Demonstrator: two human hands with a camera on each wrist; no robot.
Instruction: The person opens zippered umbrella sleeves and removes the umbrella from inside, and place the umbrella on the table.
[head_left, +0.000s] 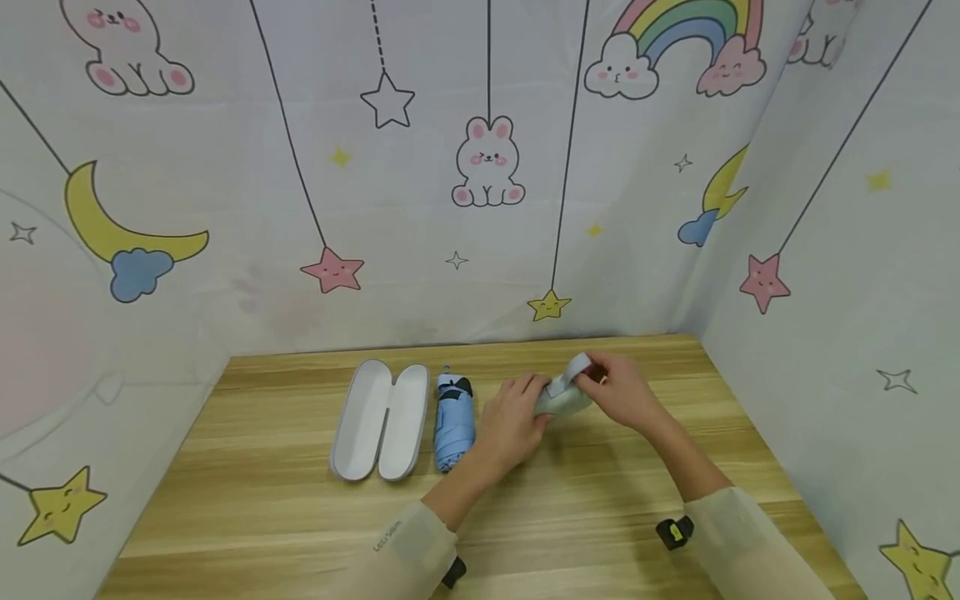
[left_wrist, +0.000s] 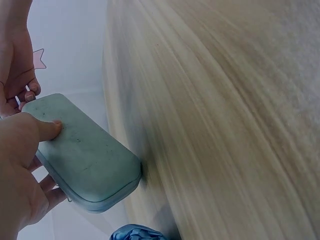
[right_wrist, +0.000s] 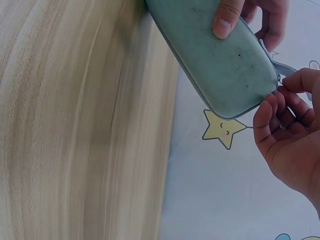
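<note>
Pouch [right_wrist: 215, 62], held over the right half of the table [head_left: 300, 533], looks light, smooth and fairly stiff, best taken across its width, where the left hand [head_left: 512, 421] grips it. The right hand [head_left: 621, 392] pinches its strap [head_left: 573, 372] end, strap or zip I cannot tell. A folded umbrella [head_left: 455, 425] near the left hand may crowd that side; an open white case [head_left: 362, 417] lies beyond.

A folded blue umbrella [head_left: 454, 427] lies on the wooden table [head_left: 255, 467]. Just left of the umbrella, a pale case [head_left: 365, 421] lies open; beyond the umbrella hangs a cartoon-printed cloth [head_left: 420, 200].
</note>
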